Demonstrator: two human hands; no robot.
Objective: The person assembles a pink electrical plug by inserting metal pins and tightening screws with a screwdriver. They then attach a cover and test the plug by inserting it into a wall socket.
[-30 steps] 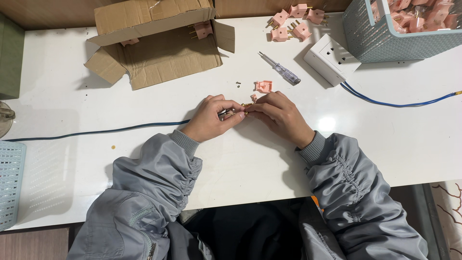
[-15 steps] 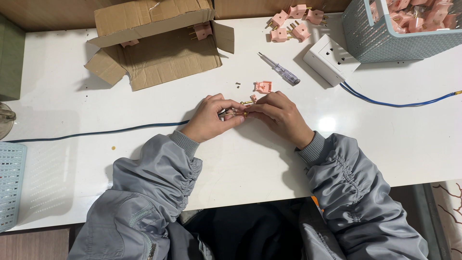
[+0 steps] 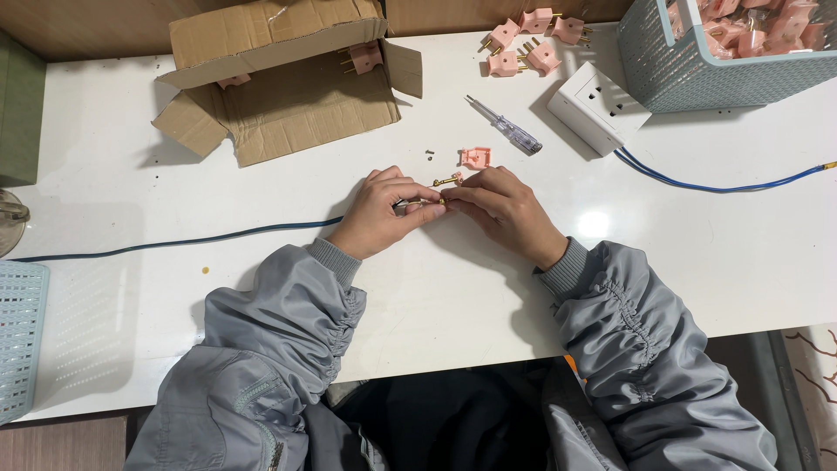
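Both sets of fingertips meet at the table's middle: the left hand (image 3: pixel 381 212) pinches the end of a dark cable (image 3: pixel 218 237), and the right hand (image 3: pixel 501 208) is closed on a small brass pin (image 3: pixel 446 181) against it. This looks like the wiring step; it seems to call for a steady grip. Just beyond lie a pink plug shell (image 3: pixel 476 157) and a screwdriver (image 3: pixel 506 127).

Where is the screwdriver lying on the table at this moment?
In the head view, the screwdriver lies on the white table, right of centre, between the pink plug part and the white socket block.
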